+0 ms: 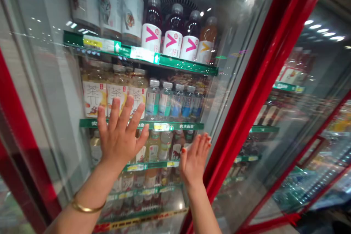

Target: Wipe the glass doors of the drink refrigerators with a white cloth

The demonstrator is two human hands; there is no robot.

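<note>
My left hand is raised with fingers spread, palm toward the glass door of a drinks cooler; whether it touches the glass I cannot tell. Behind its fingers stand tea bottles with white labels. My right hand is lower and further right, close to the red door frame, its fingers stretched out and nothing in it. Small clear bottles with blue and green labels stand above and between the hands. Dark purple bottles with a pink V mark line the shelf higher up.
Green shelf edges with price tags run across the cooler. Large white-labelled bottles fill the top left. On the right is another red-framed cooler section holding bottles. A second red frame borders the left side.
</note>
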